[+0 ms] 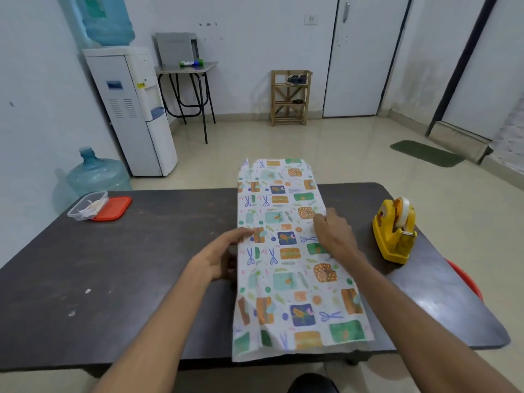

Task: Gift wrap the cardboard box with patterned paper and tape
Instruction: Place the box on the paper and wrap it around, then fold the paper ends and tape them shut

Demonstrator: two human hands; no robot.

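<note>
The patterned paper [286, 251] lies in a long folded strip across the dark table [113, 265], overhanging its far and near edges. It is folded over the cardboard box, which is hidden underneath. My left hand [224, 253] rests against the paper's left side with fingers stretched onto the top. My right hand [331, 231] pinches the paper's right edge near the middle. A yellow tape dispenser [395, 231] with a roll of tape stands to the right of the paper.
A clear plastic container [85, 207] with its red lid [113, 208] beside it sits at the table's far left. Something red [467, 279] pokes out past the table's right edge. A water dispenser [133, 109] and a bottle [96, 174] stand on the floor beyond.
</note>
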